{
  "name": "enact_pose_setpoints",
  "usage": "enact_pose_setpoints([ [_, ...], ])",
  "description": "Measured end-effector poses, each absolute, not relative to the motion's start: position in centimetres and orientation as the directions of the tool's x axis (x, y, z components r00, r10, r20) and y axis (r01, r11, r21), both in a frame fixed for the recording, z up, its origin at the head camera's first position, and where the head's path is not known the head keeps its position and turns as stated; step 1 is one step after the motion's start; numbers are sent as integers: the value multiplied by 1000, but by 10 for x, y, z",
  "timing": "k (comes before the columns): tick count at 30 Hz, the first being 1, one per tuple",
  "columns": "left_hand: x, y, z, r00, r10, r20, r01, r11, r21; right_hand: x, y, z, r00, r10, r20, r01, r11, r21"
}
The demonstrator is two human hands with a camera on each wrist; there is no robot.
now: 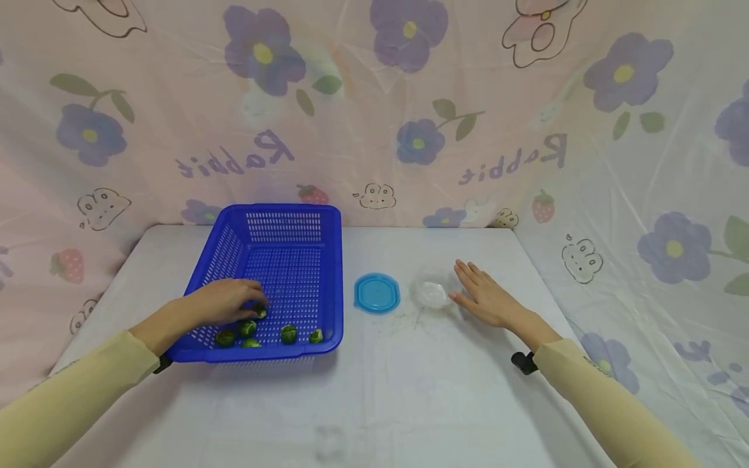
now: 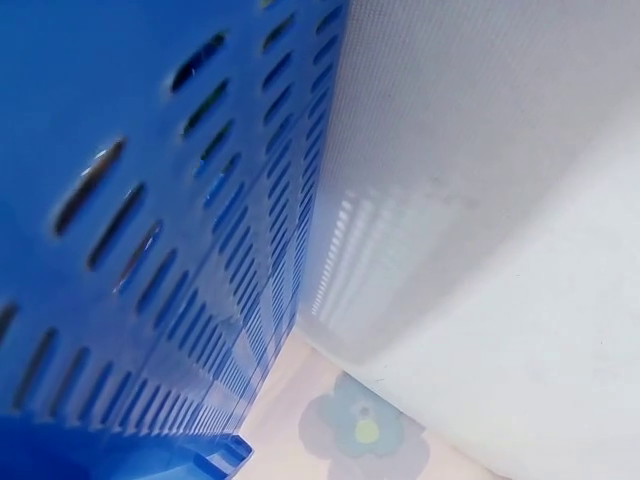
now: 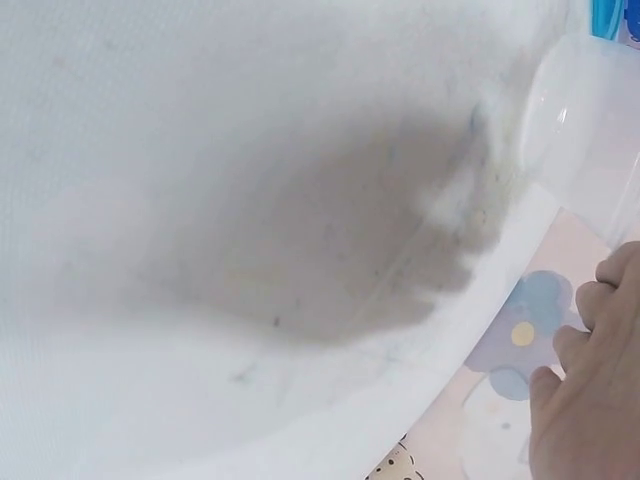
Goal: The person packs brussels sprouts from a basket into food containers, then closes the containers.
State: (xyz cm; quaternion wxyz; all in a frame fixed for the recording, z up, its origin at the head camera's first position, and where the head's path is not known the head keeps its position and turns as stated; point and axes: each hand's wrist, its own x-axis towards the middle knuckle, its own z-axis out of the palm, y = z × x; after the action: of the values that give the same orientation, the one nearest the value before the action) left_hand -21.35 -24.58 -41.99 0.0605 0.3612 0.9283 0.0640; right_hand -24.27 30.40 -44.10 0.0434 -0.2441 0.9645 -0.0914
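In the head view my left hand (image 1: 227,301) reaches over the near left side of a blue plastic basket (image 1: 338,279). Its fingers are curled down round a Brussels sprout (image 1: 260,312), partly hidden by them. Several more sprouts, among them one nearer the middle (image 1: 289,334), lie along the basket's near side. The right hand (image 1: 484,296), fingers straight, is beside a clear round container (image 1: 432,294), its thumb close to the rim. In the right wrist view, that hand's fingers (image 3: 575,345) show near the container's transparent wall (image 3: 575,125).
A light blue lid (image 1: 377,293) lies flat between basket and container. White cloth covers the table (image 1: 374,403). A patterned curtain (image 1: 363,130) hangs behind and at the sides. The left wrist view shows mostly the basket's slotted outer wall (image 2: 150,220).
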Motion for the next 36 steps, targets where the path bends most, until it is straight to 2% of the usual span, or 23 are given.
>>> enact_pose_setpoints([
  [19,-216,-248,-426,-733,673,-94,649,735,198,-244,305,-441,-874,-480,-72,-464,870,-169],
  [36,-211,-243,-399,-743,670,-9,657,731,182,-244,304,-442,-876,-476,-73,-461,873,-160],
])
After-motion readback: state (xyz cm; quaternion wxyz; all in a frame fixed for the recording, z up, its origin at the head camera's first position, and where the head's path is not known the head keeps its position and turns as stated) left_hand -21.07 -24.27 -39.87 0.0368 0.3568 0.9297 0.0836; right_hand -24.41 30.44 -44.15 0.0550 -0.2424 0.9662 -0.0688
